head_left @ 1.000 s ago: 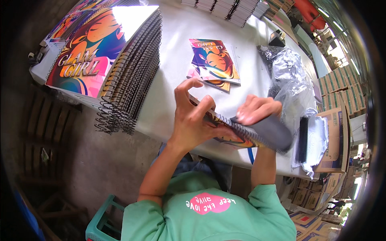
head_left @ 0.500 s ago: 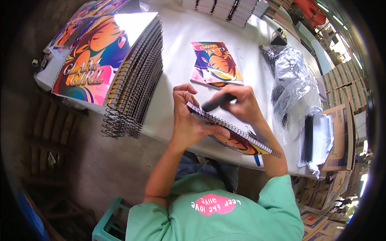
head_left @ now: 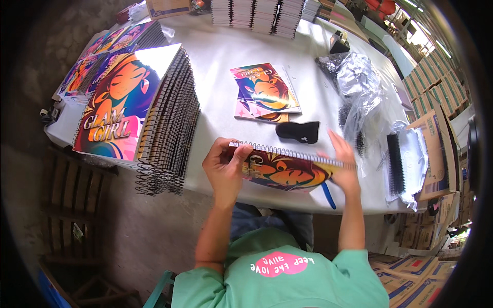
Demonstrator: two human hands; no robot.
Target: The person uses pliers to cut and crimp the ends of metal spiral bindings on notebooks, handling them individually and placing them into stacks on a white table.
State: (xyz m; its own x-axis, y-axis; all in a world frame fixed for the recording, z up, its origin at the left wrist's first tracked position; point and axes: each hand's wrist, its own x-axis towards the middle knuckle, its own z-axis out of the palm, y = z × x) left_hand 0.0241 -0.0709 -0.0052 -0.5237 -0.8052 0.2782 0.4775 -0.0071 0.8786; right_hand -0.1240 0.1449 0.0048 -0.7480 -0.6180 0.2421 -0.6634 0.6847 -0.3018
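My left hand point(head_left: 226, 167) pinches one end of a spiral notebook point(head_left: 287, 169) with a colourful illustrated cover. The notebook is tilted on its long edge, with its wire coil uppermost. At its other end is my right hand point(head_left: 343, 161), fingers stretched out and slightly blurred; the palm lies against or beside the notebook's end. Just beyond the coil, a black waisted object point(head_left: 298, 132) with a small white mark lies on the table. Farther off rest a couple of loose notebooks point(head_left: 267, 92), overlapping. A blue curved handle point(head_left: 328, 196) shows at the table's near edge.
On the left stands a tall stack of spiral notebooks point(head_left: 123, 102), coils jutting past the table edge. More notebook stacks point(head_left: 257, 15) line the far side. Clear plastic wrapping point(head_left: 362, 87) and black coils point(head_left: 394, 164) lie at right, beside a cardboard box point(head_left: 431, 154).
My right hand has let go of the black object, which now lies on the table, and moved to the notebook's right end. The notebook has turned more level, its cover facing me.
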